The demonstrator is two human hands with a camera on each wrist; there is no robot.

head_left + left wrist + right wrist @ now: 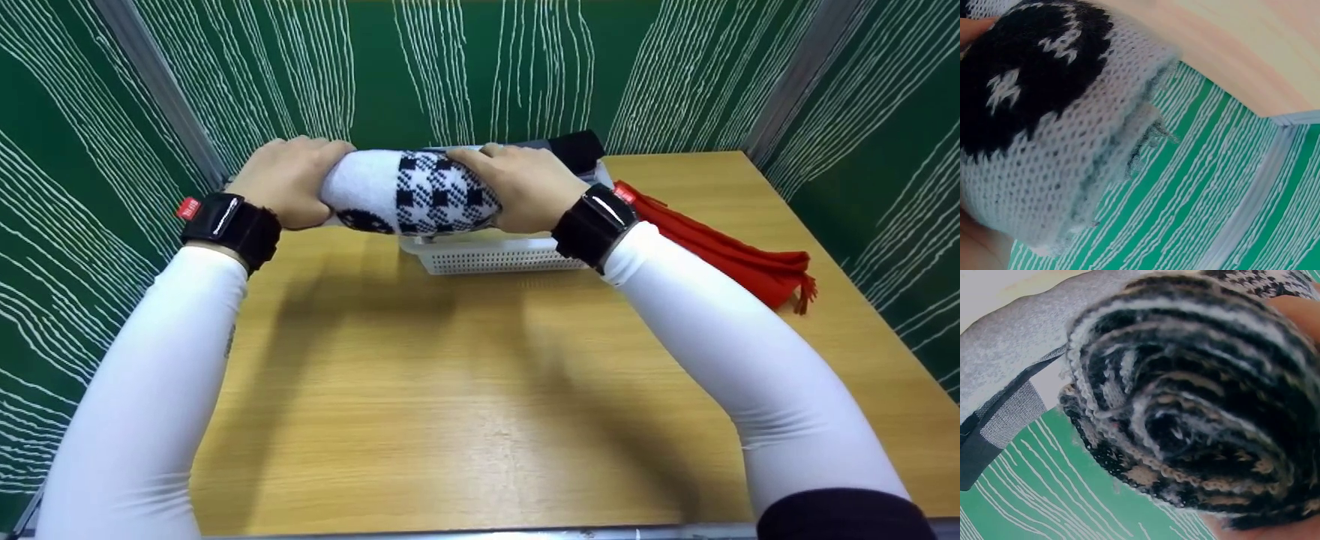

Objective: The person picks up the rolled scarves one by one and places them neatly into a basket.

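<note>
Left hand (pixel 285 181), right hand (pixel 529 186) around knitted roll (pixel 420 191)

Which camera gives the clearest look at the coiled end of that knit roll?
The right wrist view: the knit roll's coiled end faces it, layers showing. The head view shows its patterned side; the left wrist view, its other end.

Head view bright; blurred shadows, pale glare on table (pixel 495 442); wrist views hazy.
</note>
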